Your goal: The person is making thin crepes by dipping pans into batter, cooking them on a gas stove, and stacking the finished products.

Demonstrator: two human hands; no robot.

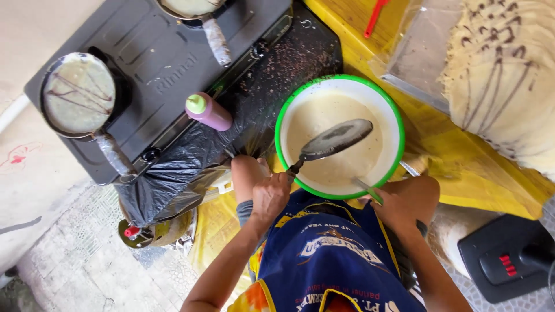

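Yellow cloth (358,52) covers the surface beside a dark gas stove (167,63), where a small pan (80,93) holds pale batter streaked brown. Left hand (269,196) grips the handle of a small dark frying pan (335,138), tilted over a green-rimmed white bowl (340,136) of cream batter. Right hand (399,202) closes on a green-handled utensil (369,189) at the bowl's rim.

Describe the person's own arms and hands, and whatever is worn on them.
Both forearms are bare: no sleeves, gloves, watch or rings show on the left hand or right hand. A blue apron with yellow trim and printed lettering hangs between the arms.
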